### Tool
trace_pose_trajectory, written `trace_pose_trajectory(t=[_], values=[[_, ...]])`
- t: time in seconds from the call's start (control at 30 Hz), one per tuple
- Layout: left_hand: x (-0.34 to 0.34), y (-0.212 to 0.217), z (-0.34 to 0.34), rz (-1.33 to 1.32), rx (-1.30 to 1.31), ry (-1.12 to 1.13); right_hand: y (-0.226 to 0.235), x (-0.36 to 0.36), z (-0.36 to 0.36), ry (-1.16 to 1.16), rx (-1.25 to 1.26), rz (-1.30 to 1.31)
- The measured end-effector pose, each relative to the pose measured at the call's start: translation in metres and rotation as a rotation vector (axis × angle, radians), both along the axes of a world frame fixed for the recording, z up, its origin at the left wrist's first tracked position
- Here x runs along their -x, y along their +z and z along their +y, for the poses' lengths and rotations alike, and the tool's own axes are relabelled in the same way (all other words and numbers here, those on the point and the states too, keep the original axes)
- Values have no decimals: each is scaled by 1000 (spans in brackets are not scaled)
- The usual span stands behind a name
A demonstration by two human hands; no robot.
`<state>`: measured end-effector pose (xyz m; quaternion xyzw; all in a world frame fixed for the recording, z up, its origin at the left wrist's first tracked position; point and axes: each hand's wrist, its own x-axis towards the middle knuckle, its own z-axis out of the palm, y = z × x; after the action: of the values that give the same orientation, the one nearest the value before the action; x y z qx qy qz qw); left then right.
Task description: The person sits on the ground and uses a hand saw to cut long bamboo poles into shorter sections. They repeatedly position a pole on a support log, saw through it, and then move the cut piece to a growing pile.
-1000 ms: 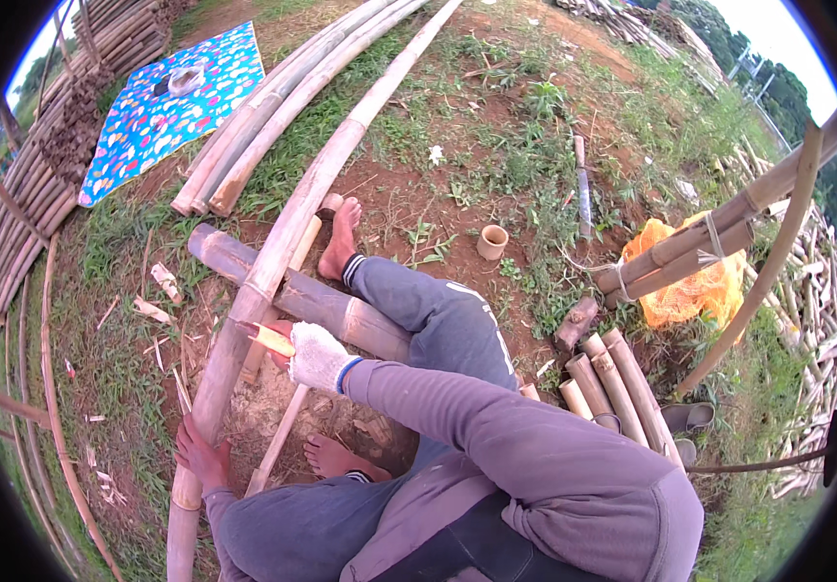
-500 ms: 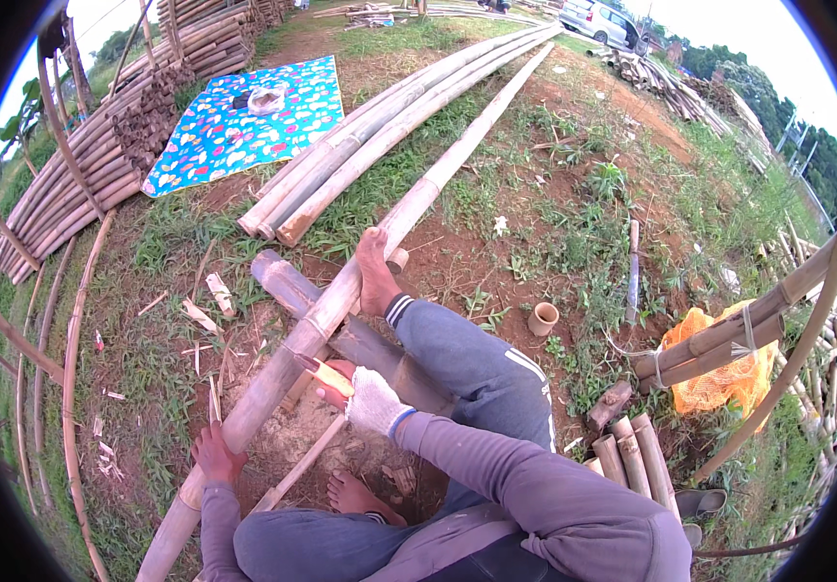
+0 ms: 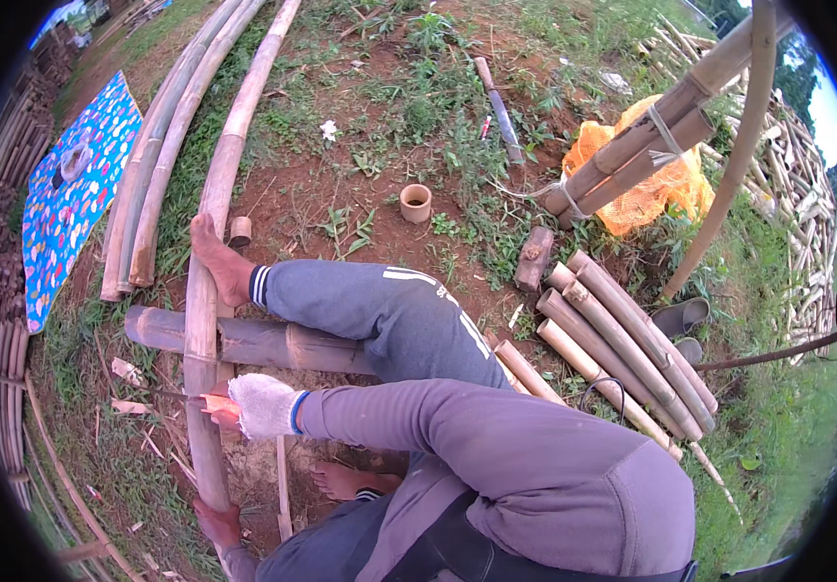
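A long bamboo pole [image 3: 207, 441] runs from below me toward the far left, lying across a thick dark bamboo piece [image 3: 288, 345]. My bare left hand [image 3: 219, 524] grips the pole near its lower end. My right hand [image 3: 265, 405], in a white glove, is closed round the handle of a bladed hand tool [image 3: 168, 393]. Its thin dark blade lies crosswise over the pole and points left; whether it is a knife or a saw I cannot tell. My right foot [image 3: 221, 260] presses on the pole farther up. A slim bamboo strip [image 3: 284, 490] stands beside the pole.
Several cut bamboo lengths [image 3: 622, 339] lie at right, beside a wooden block [image 3: 535, 258]. A short bamboo ring [image 3: 416, 203], a long blade with a handle [image 3: 504, 116] and orange netting [image 3: 612, 209] lie ahead. More poles [image 3: 161, 175] and a blue patterned sheet [image 3: 79, 184] are at left.
My view has swung to the right, so the sheet and poles sit farther left. The tool in my right hand has come across the pole, blade now leftward. My left hand stays on the pole.
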<state>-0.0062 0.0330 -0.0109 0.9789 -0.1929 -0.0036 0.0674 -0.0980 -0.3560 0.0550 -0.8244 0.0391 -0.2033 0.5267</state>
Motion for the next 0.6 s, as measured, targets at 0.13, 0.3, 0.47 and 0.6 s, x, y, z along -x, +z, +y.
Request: trace_pose_trajectory(t=[0.13, 0.3, 0.47, 0.6], values=[[-10, 15, -10, 19, -36, 62, 8, 28, 6, 33, -9, 41], [-10, 23, -12, 84, -48, 152, 21, 60, -5, 69, 38, 98], [10, 22, -10, 45, -66, 175, 76, 134, -20, 177, 38, 116], [10, 25, -25, 49, -89, 167, 60, 169, -23, 124, -464, 286]])
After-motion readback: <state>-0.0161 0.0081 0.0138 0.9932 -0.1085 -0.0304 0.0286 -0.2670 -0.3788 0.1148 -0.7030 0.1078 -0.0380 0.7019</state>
